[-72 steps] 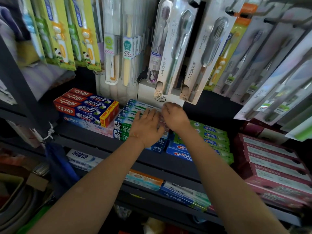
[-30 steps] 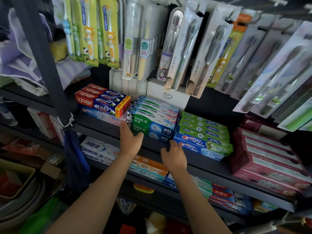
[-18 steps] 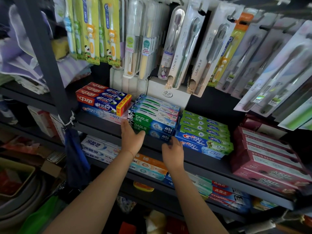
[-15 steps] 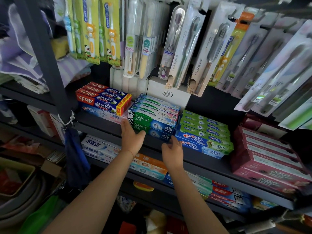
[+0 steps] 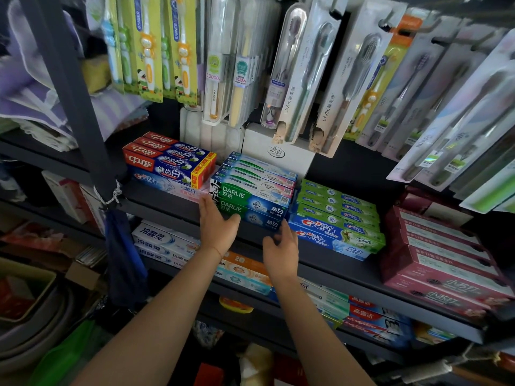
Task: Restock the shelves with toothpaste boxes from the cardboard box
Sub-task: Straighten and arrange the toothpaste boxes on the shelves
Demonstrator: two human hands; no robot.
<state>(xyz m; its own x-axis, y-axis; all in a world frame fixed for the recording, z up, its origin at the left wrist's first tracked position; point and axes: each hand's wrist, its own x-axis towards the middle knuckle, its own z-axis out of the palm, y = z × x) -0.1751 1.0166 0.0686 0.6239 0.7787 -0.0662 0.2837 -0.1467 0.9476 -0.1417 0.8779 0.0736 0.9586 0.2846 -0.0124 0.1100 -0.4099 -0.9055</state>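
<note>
A stack of green and blue Darlie toothpaste boxes sits on the dark shelf between red boxes and green Crest boxes. My left hand lies flat with straight fingers against the stack's left front corner. My right hand touches the stack's lower right front corner with its fingertips, fingers loosely bent. Neither hand holds a box. The cardboard box is not in view.
Toothbrush packs hang low above the shelf. Dark red boxes fill the right end. A lower shelf carries more toothpaste. A dark upright post with a blue bag tied to it stands at the left.
My hands came down from the top of the Darlie stack to its front corners. Over the last half second they barely moved.
</note>
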